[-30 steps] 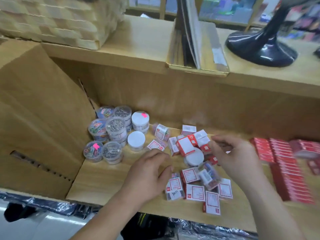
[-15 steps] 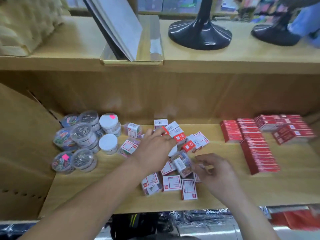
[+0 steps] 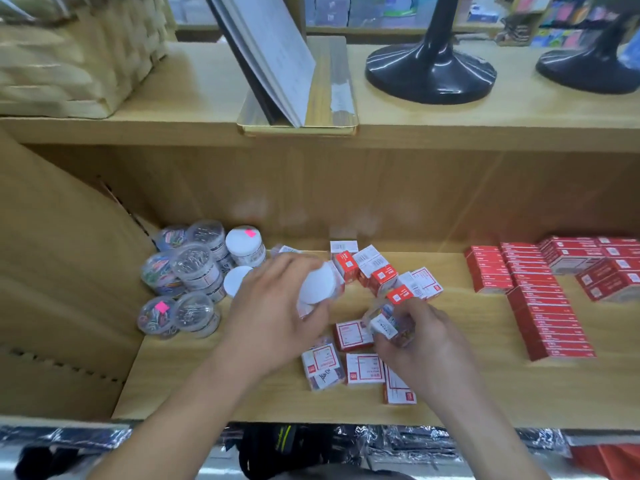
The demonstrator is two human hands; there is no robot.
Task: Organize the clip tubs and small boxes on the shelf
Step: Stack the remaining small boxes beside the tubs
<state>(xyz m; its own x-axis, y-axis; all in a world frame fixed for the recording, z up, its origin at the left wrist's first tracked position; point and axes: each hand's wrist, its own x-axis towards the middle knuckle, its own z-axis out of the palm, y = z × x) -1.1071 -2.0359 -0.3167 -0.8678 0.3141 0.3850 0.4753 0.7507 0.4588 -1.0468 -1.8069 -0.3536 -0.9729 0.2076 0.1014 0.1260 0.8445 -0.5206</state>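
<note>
While left hand (image 3: 273, 323) grips a lidded tub (image 3: 317, 285), right hand (image 3: 420, 348) pinches a clear box (image 3: 388, 323).

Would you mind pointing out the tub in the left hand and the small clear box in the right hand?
white-lidded tub (image 3: 317, 284), head view, on its white lid.
small clear box (image 3: 384, 325), head view, on its white label.

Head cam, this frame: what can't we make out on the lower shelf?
All head view.
Hidden: contents of the white-lidded tub, behind its lid and the left hand.
Blurred: clear box in the right hand, fingers partly over it.
Too small: label print on the small boxes.
Cut off: red box stacks, by the right edge.
</note>
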